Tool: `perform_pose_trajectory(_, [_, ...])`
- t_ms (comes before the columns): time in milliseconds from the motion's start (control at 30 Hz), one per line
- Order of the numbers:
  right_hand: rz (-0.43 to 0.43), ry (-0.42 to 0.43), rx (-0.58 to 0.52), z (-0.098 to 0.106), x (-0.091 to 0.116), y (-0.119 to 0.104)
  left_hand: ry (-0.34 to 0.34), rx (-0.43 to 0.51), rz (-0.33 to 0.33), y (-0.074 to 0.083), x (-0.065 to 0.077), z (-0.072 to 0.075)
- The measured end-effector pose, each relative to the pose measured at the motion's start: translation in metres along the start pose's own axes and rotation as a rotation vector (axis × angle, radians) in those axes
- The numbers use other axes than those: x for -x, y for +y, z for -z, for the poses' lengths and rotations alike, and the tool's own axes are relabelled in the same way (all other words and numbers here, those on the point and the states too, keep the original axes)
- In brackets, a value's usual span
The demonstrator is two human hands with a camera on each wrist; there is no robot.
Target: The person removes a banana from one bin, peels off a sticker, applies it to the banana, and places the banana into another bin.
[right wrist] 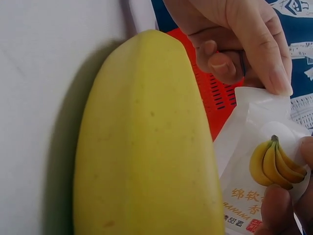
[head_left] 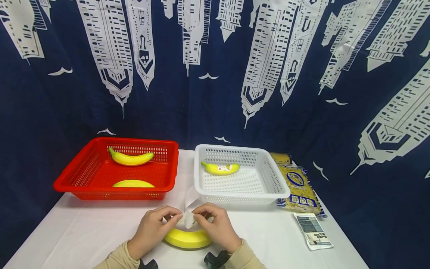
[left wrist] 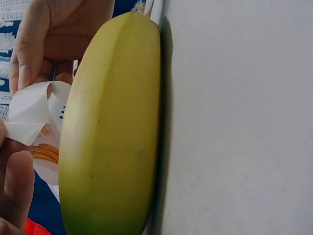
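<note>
My left hand (head_left: 152, 228) and right hand (head_left: 218, 226) face each other over the front of the table. Between them, each pinches part of a white banana sticker strip (head_left: 189, 219). Printed on the strip (right wrist: 234, 196) are a bunch of bananas and some lettering; in the left wrist view part of it (left wrist: 29, 110) is folded over. Just below the fingers a yellow banana (head_left: 188, 239) lies crosswise on the table, filling much of both wrist views. Its ends are partly hidden by the hands in the head view.
The red basket (head_left: 115, 193) at the back left holds two bananas (head_left: 131, 158). Beside it, the white basket (head_left: 235, 196) contains one banana (head_left: 220, 169) with a label. Noodle packets (head_left: 299, 188) and a small white packet (head_left: 313, 231) lie along the right edge.
</note>
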State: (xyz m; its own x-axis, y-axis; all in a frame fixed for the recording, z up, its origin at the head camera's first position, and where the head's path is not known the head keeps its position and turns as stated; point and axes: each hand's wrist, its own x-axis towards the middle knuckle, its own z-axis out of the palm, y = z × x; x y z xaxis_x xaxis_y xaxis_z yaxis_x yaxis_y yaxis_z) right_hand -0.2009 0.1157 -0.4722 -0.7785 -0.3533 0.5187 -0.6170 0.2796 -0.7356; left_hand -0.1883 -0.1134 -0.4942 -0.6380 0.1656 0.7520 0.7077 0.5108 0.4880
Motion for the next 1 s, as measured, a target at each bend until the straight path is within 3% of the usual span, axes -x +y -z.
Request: perform_pose_trajectory(1000, [-0.113, 0.055, 0.129, 0.022, -0.003, 0.01, 0.025, 0.022, -0.001, -0.002, 0.001, 0.003])
